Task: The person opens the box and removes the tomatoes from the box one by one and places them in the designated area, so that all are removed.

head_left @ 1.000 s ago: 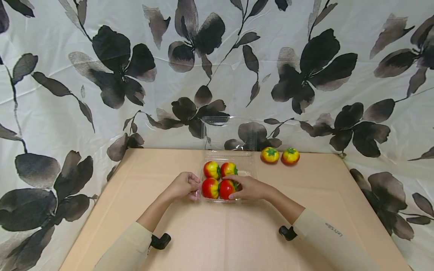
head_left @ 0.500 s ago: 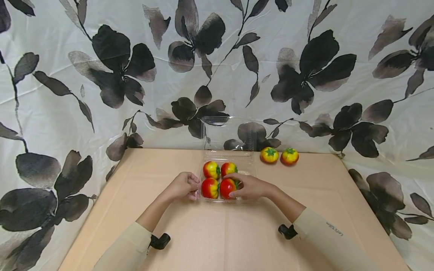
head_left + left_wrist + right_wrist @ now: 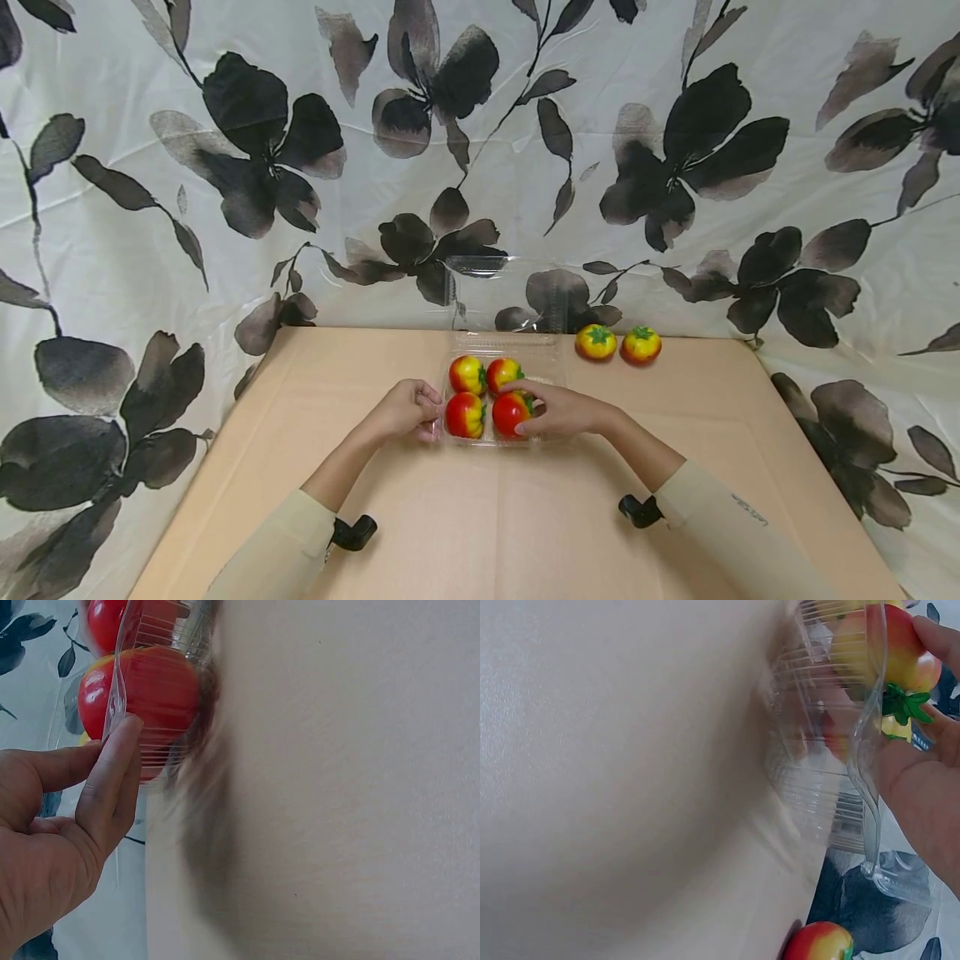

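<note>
A clear plastic clamshell container (image 3: 546, 372) stands with its lid (image 3: 510, 292) raised at the back. Inside are several red-and-yellow fruits with green leafy tops. My left hand (image 3: 408, 411) pinches the container's left rim between thumb and fingers, as the left wrist view shows close up. With thumb and fingers, my right hand (image 3: 561, 410) grips the front right fruit (image 3: 512, 414) within the container. To its left lies another fruit (image 3: 465, 415); two more, the back left fruit (image 3: 467, 375) and back right fruit (image 3: 502, 374), lie behind.
Two similar fruits, a left one (image 3: 596, 342) and a right one (image 3: 641, 346), rest on the table near its back edge, right of the container. The light tan table (image 3: 450, 525) ends at a floral cloth (image 3: 525, 167) hanging behind it.
My right hand has moved slightly right with the front right fruit, widening the gap to the front left one. My left hand stays at the container's rim.
</note>
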Demonstrator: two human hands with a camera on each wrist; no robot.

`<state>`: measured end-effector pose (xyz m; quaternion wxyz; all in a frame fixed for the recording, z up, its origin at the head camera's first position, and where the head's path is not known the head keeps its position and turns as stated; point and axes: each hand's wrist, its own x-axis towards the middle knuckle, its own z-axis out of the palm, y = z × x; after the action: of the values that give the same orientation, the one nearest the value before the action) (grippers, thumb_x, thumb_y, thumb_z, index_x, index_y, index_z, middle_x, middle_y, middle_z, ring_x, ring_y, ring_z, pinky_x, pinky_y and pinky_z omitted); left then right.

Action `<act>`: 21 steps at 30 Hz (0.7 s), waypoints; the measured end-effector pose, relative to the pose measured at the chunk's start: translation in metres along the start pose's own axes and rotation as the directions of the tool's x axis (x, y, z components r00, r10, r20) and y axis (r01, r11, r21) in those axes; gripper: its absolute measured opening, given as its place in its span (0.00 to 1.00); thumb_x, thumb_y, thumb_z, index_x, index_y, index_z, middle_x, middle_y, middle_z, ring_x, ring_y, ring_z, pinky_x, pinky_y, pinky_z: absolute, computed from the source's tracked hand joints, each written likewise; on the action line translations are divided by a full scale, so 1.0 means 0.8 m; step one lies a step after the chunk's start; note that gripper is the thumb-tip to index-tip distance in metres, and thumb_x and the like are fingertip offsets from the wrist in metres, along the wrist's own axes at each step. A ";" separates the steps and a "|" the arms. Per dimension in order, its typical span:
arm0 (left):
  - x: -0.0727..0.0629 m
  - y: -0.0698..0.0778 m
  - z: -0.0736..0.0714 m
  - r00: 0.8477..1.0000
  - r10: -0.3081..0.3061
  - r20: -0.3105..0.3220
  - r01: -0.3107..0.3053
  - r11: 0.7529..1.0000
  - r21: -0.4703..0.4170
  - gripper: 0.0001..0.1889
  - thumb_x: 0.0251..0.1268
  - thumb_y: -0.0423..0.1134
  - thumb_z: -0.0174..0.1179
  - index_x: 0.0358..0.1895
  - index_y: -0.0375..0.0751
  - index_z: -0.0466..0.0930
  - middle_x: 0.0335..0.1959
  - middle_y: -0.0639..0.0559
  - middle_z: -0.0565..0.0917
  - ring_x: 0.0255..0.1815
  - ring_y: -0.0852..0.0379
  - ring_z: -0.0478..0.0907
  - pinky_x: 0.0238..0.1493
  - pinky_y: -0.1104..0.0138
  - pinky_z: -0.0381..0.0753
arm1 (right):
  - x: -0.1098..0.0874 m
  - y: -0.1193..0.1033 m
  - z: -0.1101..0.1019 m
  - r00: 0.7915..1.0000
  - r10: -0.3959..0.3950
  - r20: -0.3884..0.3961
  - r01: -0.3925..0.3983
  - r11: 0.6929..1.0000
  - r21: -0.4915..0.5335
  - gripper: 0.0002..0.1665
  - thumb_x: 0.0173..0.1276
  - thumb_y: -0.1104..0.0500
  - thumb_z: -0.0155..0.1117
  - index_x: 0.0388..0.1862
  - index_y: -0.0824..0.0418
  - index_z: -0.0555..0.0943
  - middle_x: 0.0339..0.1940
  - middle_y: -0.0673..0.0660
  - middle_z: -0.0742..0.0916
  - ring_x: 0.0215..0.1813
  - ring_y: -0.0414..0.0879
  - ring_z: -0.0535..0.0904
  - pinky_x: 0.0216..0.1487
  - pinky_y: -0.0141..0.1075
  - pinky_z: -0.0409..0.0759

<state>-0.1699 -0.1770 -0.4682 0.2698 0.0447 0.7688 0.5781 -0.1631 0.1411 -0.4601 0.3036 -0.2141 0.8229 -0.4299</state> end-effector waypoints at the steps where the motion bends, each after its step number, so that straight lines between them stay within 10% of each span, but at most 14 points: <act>1: 0.000 0.000 0.000 1.000 -0.004 0.000 0.004 1.000 0.001 0.10 0.70 0.25 0.61 0.48 0.24 0.72 0.28 0.43 0.82 0.20 0.56 0.82 0.28 0.61 0.91 | -0.001 0.000 -0.001 1.000 -0.005 0.002 0.005 1.000 0.004 0.39 0.70 0.52 0.72 0.76 0.45 0.67 0.72 0.57 0.74 0.69 0.55 0.73 0.66 0.47 0.84; 21: -0.002 0.004 -0.001 1.000 -0.008 0.005 0.008 1.000 0.015 0.11 0.71 0.26 0.61 0.49 0.24 0.72 0.30 0.36 0.84 0.20 0.55 0.83 0.28 0.63 0.91 | -0.046 0.003 -0.025 0.987 -0.104 -0.123 0.110 0.993 0.048 0.43 0.66 0.54 0.76 0.77 0.47 0.67 0.73 0.55 0.75 0.65 0.54 0.77 0.67 0.45 0.82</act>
<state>-0.1699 -0.1772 -0.4649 0.2737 0.0453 0.7725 0.5712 -0.1501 0.1767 -0.4417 0.2357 -0.2233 0.8150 -0.4800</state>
